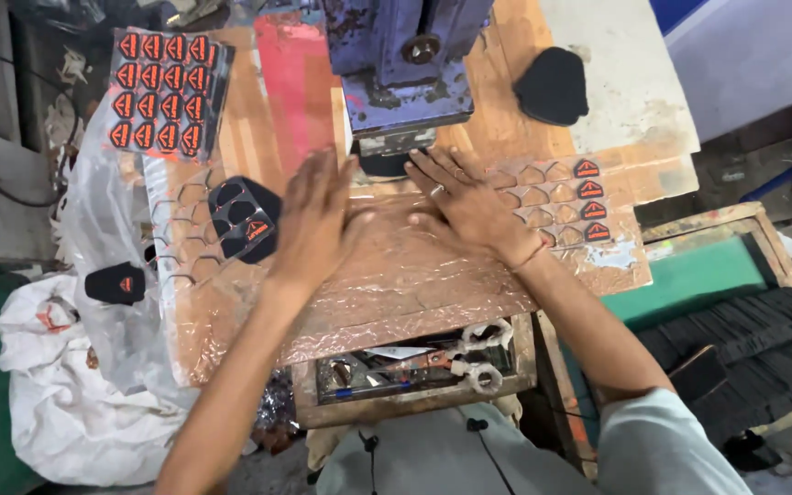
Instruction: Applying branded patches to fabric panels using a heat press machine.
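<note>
Both hands lie flat with fingers spread, gripping nothing: the left hand (315, 220) and the right hand (465, 206) press side by side on the crinkled clear film sheet (396, 275) just below the blue press machine (405, 64), fingertips almost at its base. Below the press, past the sheet's near edge, an open wooden tray (414, 371) holds scissors (478, 353) and small tools. Left of the press lies a sheet of red-and-black badges (159, 92); right of it, a black fabric piece (552, 87) sits on bare board.
</note>
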